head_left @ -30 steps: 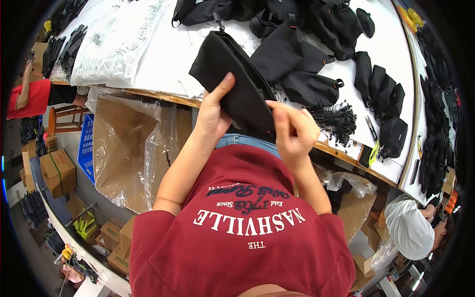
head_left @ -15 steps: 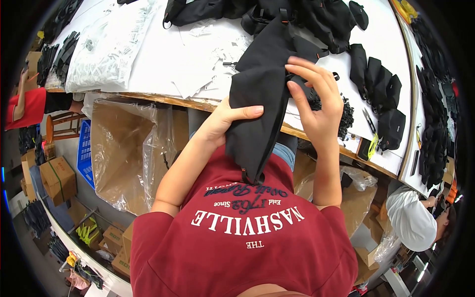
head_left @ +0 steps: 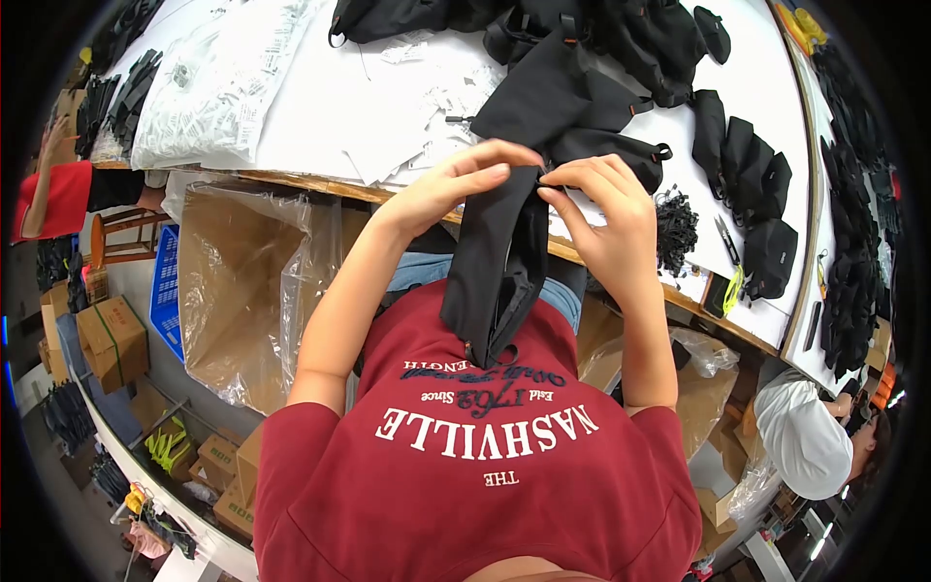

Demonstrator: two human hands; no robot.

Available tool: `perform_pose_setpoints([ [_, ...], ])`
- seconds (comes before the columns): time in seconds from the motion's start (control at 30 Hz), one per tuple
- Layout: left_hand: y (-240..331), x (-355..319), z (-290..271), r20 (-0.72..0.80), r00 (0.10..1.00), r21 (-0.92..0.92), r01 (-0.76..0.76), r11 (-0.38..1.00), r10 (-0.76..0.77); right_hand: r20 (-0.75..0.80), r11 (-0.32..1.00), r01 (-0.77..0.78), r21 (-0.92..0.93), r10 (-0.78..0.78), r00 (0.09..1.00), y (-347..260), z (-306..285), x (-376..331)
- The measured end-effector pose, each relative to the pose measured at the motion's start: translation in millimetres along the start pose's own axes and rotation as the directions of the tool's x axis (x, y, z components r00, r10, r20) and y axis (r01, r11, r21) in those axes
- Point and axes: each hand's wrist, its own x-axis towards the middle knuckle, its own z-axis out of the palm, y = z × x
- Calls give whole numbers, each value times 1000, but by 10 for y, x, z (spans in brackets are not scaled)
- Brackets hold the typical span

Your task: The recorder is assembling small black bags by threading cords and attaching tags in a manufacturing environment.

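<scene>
A slim black fabric bag [head_left: 477, 257] hangs off the table edge against my lap, its long side opening parted and its lower end at my shirt. My left hand [head_left: 456, 184] is closed on its upper left edge, thumb and fingers pinching the cloth. At the upper right corner of the opening, my right hand [head_left: 603, 209] pinches the edge between thumb and fingertips. Whether it also grips a zipper pull cannot be made out. Just beyond both hands, another black bag [head_left: 533, 97] lies flat on the white table [head_left: 335, 116].
Black bags [head_left: 742, 170] lie on the right of the table, near small black parts [head_left: 677, 231] and snips [head_left: 727, 241]. A clear sack of white tags [head_left: 208, 107] rests at left. Plastic-lined cartons [head_left: 238, 281] stand below the edge. People work at both sides.
My left hand has moved up to the bag's upper edge, and my right hand has closed from spread fingers into a pinch. The bag's upper part is folded down and its opening gapes wider.
</scene>
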Motion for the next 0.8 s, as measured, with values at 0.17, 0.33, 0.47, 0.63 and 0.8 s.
perform_pose_setpoints([
  [0.17, -65, 194, -30, -62, 995, -151, 65, 986, -75, 50, 998, 68, -2, -67, 996, -108, -63, 25],
  [0.33, -38, 305, -264, -264, 964, -260, -114, 959, 43, 111, 990, 116, 84, -125, 986, -312, -35, -74],
  [0.47, 76, 371, -465, -347, 930, -173, -191, 966, 122, 157, 986, 101, 132, -121, 980, -445, -50, -109],
  [0.63, 177, 438, -501, -371, 917, -149, -216, 965, 148, 152, 975, 139, 173, -165, 975, -492, -63, -94],
  [0.8, 208, 464, -439, -354, 914, -103, -248, 963, 197, 161, 972, 151, 178, -180, 970, -491, -63, -106],
])
